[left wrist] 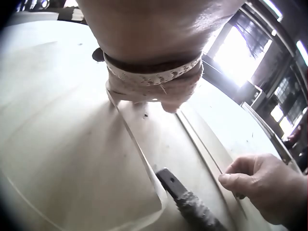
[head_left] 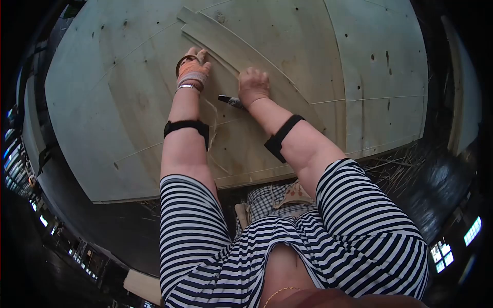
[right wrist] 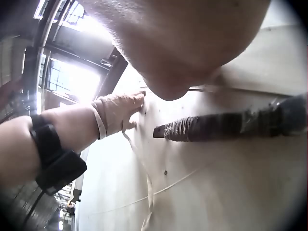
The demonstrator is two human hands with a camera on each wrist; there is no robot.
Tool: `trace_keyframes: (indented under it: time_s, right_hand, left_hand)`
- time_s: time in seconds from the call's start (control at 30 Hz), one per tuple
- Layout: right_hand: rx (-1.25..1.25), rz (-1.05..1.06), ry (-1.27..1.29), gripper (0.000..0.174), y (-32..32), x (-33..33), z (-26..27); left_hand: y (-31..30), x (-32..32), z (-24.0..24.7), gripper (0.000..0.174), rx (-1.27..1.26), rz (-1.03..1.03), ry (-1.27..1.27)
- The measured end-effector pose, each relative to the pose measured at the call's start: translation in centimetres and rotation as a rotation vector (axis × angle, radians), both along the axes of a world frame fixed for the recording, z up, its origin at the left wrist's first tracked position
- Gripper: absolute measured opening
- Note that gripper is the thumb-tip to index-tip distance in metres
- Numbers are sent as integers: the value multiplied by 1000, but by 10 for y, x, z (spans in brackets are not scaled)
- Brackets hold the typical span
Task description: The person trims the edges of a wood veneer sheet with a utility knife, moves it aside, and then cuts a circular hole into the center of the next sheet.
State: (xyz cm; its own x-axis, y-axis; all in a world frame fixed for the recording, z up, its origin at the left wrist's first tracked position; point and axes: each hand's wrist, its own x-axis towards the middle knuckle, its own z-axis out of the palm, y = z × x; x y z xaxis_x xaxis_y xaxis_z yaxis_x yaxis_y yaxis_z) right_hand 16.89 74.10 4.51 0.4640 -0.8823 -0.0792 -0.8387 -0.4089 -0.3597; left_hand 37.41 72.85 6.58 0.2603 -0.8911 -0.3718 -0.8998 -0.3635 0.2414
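Observation:
A long, thin wood strip (head_left: 218, 38) lies slantwise on a large plywood sheet (head_left: 138, 102). My left hand (head_left: 193, 69), in a pale orange fingerless covering, rests on the sheet by the strip's near edge, fingers extended. A brown ring (head_left: 179, 65) sits around that hand, and a narrow pale ribbon (left wrist: 139, 147) trails from it. My right hand (head_left: 253, 84) is on the strip with its fingers curled, the thumb right at the edge in the left wrist view; its palm is hidden. Under the right wrist lies a dark tool (right wrist: 216, 127) with a wrapped handle and a flat end.
Thin seams and small dark knots mark the plywood. Beyond its near right edge, a heap of thin scraps (head_left: 395, 167) lies on the dark floor. Another upright panel (head_left: 465, 92) stands at the right. Checked cloth (head_left: 264, 200) shows below the near edge.

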Motion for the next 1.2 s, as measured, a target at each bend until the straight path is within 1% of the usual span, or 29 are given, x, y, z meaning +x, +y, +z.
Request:
trace_keyframes:
  time_s: [0.03, 0.07, 0.1, 0.13, 0.17, 0.2, 0.23, 0.3, 0.33, 0.4, 0.47, 0.53, 0.6, 0.63, 0.7, 0.73, 0.8, 0.9, 0.97, 1.1, 1.17, 1.2]
  right_hand:
    - [-13, -11, 6, 10, -1, -8, 3]
    - [36, 0, -56, 10, -2, -17, 7]
    - [88, 11, -119, 10, -2, -27, 11]
    - [81, 5, -120, 10, -4, -43, 15]
    - [99, -56, -149, 9, -9, -66, 18]
    - [120, -118, -177, 9, -17, -92, 20]
    - [102, -196, -205, 9, -26, -120, 20]
    - [66, -362, -222, 10, -47, -177, 20]
    - [48, -449, -211, 11, -58, -201, 17]
    - [33, -484, -175, 11, -78, -243, 10]
    - [20, -521, -136, 11, -86, -264, 6]
    - [38, -455, -109, 11, -88, -275, 4]
    - [68, -443, -93, 11, -81, -281, 1]
    - [98, -425, -73, 12, -77, -283, 2]
    - [97, -412, -51, 13, -72, -285, 4]
    - [96, -396, -48, 12, -72, -286, 4]
    - [99, -384, -46, 12, -78, -286, 5]
    - [141, -352, -61, 11, -93, -283, 5]
    - [96, -275, -71, 11, -106, -281, 3]
    - [125, -300, -83, 11, -124, -277, 6]
    - [100, -280, -157, 13, -125, -281, 7]
    - [101, -281, -157, 13, -129, -283, 8]
  left_hand:
    - [10, 0, 1, 52, -54, 38, 21]
    - [21, 1, -6, 54, -106, 77, 38]
    - [35, 11, -27, 56, -140, 204, 166]
    - [35, 5, -15, 57, -172, 331, 293]
    - [38, -7, -4, 59, -87, 437, 201]
    - [36, -32, 33, 61, 2, 541, 108]
    - [37, -37, 25, 64, -108, 488, 142]
    - [19, -75, 42, 66, -164, 365, 145]
    - [-1, -99, 61, 68, -69, 318, 137]
    - [-27, -134, 35, 67, -223, 75, 151]
    - [-61, -180, 28, 67, -193, -125, 69]
    - [-94, -227, 31, 62, -150, -267, -23]
    - [-124, -264, 43, 57, -63, -373, -57]
    - [-133, -277, 38, 53, -128, -395, -52]
    - [-154, -296, 31, 53, -69, -426, -72]
    - [-162, -303, 28, 53, -106, -426, -74]
    - [-175, -311, 23, 51, -308, -456, -97]
    - [-202, -310, 20, 51, -162, -513, -173]
    - [-214, -309, 18, 52, -150, -479, -209]
    - [-225, -306, 10, 57, -156, -424, -226]
    - [-227, -306, 11, 59, -171, -413, -228]
    - [-229, -305, 16, 61, -109, -426, -217]
